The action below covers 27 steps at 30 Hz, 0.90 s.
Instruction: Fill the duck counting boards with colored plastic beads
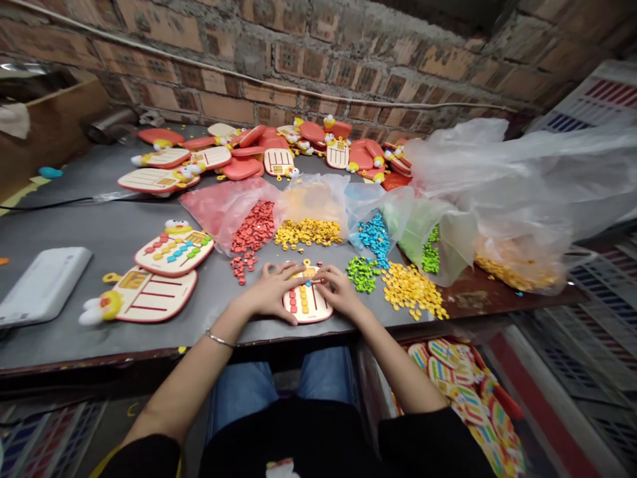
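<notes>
Grey-topped workbench (99,226), both hands at its near edge. A cream abacus-style toy board (307,309) with a red rim lies flat, centre near, a short column of yellow pegs (304,300) on it. We note the left hand (271,292) spread wide at the board's left edge, fingers arched and touching it. The right hand (338,293) is narrower at the board's upper right, its fingertips (319,281) drawn together; we cannot tell whether they pinch a peg.

Just far of the board, on opened plastic bags, lie heaps of red pegs (253,229), yellow pegs (307,232) and blue pegs (374,239). To the right, near the board, sit a loose heap of green pegs (362,274) and a wider heap of yellow pegs (411,289). A large clear plastic bag (497,192) billows at far right.

To the left stand a filled board (174,249) and a board with a duck head (142,295), its peg rows bare. Beyond, against the brick wall (298,66), red-rimmed boards and duck pieces (279,149) lie piled. A white flat device (42,285) lies at left. Near right, below the bench, a crate (462,392) holds more boards.
</notes>
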Motion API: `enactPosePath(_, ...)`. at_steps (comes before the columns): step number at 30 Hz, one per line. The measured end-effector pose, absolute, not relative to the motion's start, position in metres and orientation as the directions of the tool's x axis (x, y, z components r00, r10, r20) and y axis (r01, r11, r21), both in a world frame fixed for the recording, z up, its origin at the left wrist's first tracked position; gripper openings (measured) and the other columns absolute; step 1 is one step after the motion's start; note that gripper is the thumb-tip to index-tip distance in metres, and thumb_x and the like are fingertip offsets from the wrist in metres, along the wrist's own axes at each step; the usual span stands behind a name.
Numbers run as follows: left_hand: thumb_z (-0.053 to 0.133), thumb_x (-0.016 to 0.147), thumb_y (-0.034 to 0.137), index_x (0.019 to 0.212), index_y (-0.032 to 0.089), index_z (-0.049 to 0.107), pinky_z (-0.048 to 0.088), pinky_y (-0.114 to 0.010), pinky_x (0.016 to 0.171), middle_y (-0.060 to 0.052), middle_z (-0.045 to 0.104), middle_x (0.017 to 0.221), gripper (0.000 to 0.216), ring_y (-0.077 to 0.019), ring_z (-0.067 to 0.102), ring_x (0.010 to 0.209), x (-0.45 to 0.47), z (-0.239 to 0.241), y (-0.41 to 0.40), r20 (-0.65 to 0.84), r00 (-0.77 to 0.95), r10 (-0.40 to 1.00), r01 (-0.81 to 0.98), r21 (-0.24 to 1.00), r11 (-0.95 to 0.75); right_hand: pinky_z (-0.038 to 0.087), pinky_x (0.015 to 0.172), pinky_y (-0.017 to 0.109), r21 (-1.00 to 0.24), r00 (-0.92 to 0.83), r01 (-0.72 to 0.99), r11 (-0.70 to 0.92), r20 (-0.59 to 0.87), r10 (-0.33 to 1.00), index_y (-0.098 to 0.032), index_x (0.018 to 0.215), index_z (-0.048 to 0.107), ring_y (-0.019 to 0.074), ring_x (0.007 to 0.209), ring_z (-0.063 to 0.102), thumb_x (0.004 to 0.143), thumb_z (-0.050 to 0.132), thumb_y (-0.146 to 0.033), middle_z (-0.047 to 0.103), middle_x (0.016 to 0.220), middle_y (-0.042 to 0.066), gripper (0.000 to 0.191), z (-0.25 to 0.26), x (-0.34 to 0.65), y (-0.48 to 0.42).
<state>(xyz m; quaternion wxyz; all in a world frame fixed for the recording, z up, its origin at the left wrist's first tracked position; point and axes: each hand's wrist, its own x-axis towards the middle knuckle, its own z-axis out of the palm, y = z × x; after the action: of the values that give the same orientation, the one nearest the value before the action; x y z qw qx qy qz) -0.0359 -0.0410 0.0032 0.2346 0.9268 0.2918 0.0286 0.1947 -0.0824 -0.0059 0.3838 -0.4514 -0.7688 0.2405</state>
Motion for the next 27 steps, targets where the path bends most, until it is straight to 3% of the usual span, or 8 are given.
enactPosePath(5, 0.061, 0.068, 0.075, 0.149, 0.04, 0.023, 0.007, -0.064, 0.104, -0.007, 0.019, 0.159, 0.096, -0.0433, 0.015, 0.14, -0.034, 0.004, -0.041, -0.115, 0.821, 0.559, 0.554, 0.402, -0.729, 0.049, 0.078, 0.033, -0.678, -0.054, 0.613, 0.406, 0.476, 0.878, -0.019, 0.087, 0.066, 0.02, 0.088, 0.061, 0.088, 0.052, -0.022, 0.064, 0.09, 0.007, 0.015, -0.007, 0.222, -0.075)
enactPosePath(8, 0.06, 0.068, 0.075, 0.149, 0.041, 0.02, 0.01, -0.064, 0.102, -0.007, 0.02, 0.158, 0.097, -0.0441, 0.016, 0.138, -0.031, 0.005, -0.042, -0.124, 0.824, 0.553, 0.555, 0.376, -0.742, 0.048, 0.078, 0.033, -0.601, 0.153, 0.763, 0.238, 0.525, 0.837, -0.017, 0.084, 0.067, 0.0216, 0.086, 0.06, 0.087, 0.052, -0.021, 0.064, 0.088, 0.008, 0.015, -0.008, 0.262, -0.058)
enactPosePath(12, 0.062, 0.065, 0.076, 0.146, 0.044, 0.03, 0.013, -0.062, 0.101, -0.009, 0.023, 0.156, 0.093, -0.0444, 0.018, 0.136, -0.027, 0.008, -0.042, -0.124, 0.819, 0.561, 0.565, 0.353, -0.746, 0.046, 0.079, 0.034, -0.434, 0.184, 0.9, -0.035, 0.305, 0.934, -0.015, 0.087, 0.07, 0.0218, 0.08, 0.059, 0.083, 0.055, -0.017, 0.065, 0.09, 0.01, 0.016, -0.013, 0.307, -0.036)
enactPosePath(16, 0.064, 0.064, 0.076, 0.143, 0.045, 0.036, 0.013, -0.061, 0.102, -0.007, 0.023, 0.155, 0.089, -0.0442, 0.019, 0.135, -0.027, 0.009, -0.043, -0.113, 0.82, 0.562, 0.56, 0.366, -0.744, 0.044, 0.08, 0.033, -0.326, 0.134, 0.942, -0.081, 0.144, 0.981, -0.016, 0.085, 0.071, 0.0225, 0.085, 0.06, 0.08, 0.056, -0.012, 0.068, 0.089, 0.009, 0.016, -0.02, 0.322, -0.025)
enactPosePath(18, 0.064, 0.064, 0.075, 0.142, 0.046, 0.037, 0.012, -0.061, 0.102, -0.006, 0.021, 0.156, 0.087, -0.0444, 0.017, 0.136, -0.028, 0.008, -0.043, -0.106, 0.828, 0.55, 0.546, 0.376, -0.749, 0.045, 0.081, 0.033, -0.352, 0.124, 0.934, -0.058, 0.168, 0.978, -0.017, 0.083, 0.07, 0.0223, 0.086, 0.06, 0.079, 0.056, -0.011, 0.069, 0.088, 0.008, 0.015, -0.022, 0.323, -0.025)
enactPosePath(22, 0.065, 0.064, 0.075, 0.145, 0.043, 0.033, 0.01, -0.061, 0.103, -0.007, 0.022, 0.156, 0.093, -0.0441, 0.017, 0.136, -0.029, 0.005, -0.044, -0.085, 0.831, 0.549, 0.533, 0.4, -0.745, 0.048, 0.082, 0.036, -0.482, 0.169, 0.876, 0.021, 0.349, 0.922, -0.016, 0.085, 0.068, 0.0226, 0.085, 0.061, 0.079, 0.054, -0.013, 0.067, 0.09, 0.009, 0.016, -0.022, 0.324, -0.034)
enactPosePath(27, 0.064, 0.065, 0.073, 0.149, 0.039, 0.025, 0.011, -0.06, 0.103, -0.009, 0.024, 0.155, 0.098, -0.0431, 0.017, 0.137, -0.029, 0.004, -0.044, -0.067, 0.828, 0.557, 0.53, 0.417, -0.738, 0.053, 0.074, 0.035, -0.637, 0.197, 0.751, 0.172, 0.465, 0.863, -0.017, 0.092, 0.067, 0.0201, 0.079, 0.061, 0.081, 0.053, -0.018, 0.064, 0.095, 0.009, 0.018, -0.016, 0.309, -0.049)
